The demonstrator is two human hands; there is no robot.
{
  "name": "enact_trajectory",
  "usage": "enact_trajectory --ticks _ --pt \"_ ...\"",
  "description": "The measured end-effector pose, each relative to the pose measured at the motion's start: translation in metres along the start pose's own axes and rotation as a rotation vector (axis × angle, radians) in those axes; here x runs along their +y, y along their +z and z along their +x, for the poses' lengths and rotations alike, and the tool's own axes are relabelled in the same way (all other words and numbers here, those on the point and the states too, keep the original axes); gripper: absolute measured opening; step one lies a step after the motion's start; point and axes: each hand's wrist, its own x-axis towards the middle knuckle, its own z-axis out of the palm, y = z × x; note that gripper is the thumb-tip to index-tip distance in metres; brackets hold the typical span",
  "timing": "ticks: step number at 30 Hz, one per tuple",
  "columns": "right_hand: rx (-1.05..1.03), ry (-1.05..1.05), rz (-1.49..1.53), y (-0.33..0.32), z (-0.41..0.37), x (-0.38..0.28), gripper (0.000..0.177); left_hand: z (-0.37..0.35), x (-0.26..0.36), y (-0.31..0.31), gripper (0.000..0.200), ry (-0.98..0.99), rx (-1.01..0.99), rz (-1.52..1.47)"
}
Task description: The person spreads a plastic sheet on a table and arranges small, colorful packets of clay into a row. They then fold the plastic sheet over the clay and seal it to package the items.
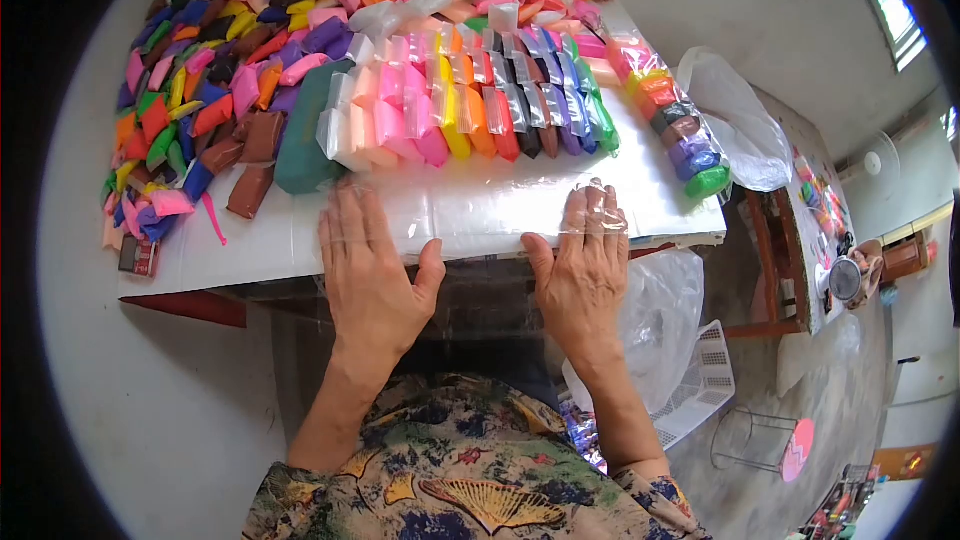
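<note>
My left hand lies flat at the table's front edge, fingers stretched forward and holding nothing. My right hand rests likewise to the right, fingers straight and thumb apart. Under and between them spreads a clear plastic sheet or bag, its outline hard to make out. Just beyond my fingertips, rows of small colored packets in clear wrappers are lined up by color, from white and pink to blue and green. A dark green block stands against their left end.
A large heap of loose colored packets covers the table's back and left. On the right lies a filled clear bag of packets, beside a crumpled plastic bag. Below are a white basket and a pink-topped stool.
</note>
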Motion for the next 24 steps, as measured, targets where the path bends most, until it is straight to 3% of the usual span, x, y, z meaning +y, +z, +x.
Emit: enact_trajectory --ticks 7,13,19,24 --pt "0.004 0.014 0.017 -0.001 0.001 0.005 0.073 0.0 -0.004 0.0 0.068 -0.111 0.052 -0.117" --pt "0.02 0.003 0.038 -0.001 -0.001 0.006 0.07 -0.003 -0.007 -0.001 0.059 -0.085 0.055 -0.116" --pt "0.014 -0.022 0.04 -0.002 0.001 0.006 0.067 -0.005 -0.01 0.005 0.054 0.012 0.086 -0.029" --pt "0.027 -0.048 0.031 -0.001 0.002 0.008 0.066 -0.011 0.002 -0.002 0.049 0.174 0.034 -0.138"
